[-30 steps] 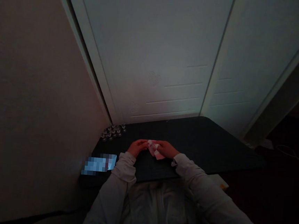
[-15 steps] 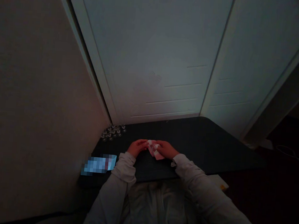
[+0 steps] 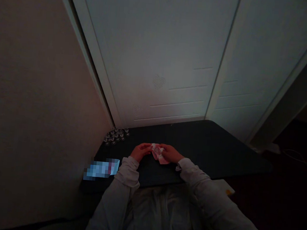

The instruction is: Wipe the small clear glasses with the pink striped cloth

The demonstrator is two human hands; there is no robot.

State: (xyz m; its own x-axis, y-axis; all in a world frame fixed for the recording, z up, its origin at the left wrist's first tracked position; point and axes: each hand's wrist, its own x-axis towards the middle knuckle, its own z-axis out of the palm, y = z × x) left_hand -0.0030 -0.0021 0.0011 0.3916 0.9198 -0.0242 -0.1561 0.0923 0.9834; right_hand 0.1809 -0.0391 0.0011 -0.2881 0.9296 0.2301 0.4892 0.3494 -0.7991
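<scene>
Over the dark table [image 3: 194,143], a creased pink-and-white piece of paper [image 3: 162,160] is between my two hands; the dim light hides any fine print on it. Its upper left edge is pinched by my left hand [image 3: 140,152], fingers bent and close together. My right hand [image 3: 173,153] grips the right side, its fingers over the paper and partly covering it. The paper looks folded, with its lower end hanging free below the right fingers.
Several small shiny metal-looking pieces [image 3: 116,135] stand at the table's far left corner. A lit, blurred-out screen [image 3: 101,169] lies at the left by my sleeve. White panelled doors [image 3: 159,51] rise behind the table. A pale box [image 3: 222,186] sits below its right front edge.
Both hands stay nearly in place. The paper between them has shifted slightly in shape, with its middle looking a little more crumpled or folded now.
</scene>
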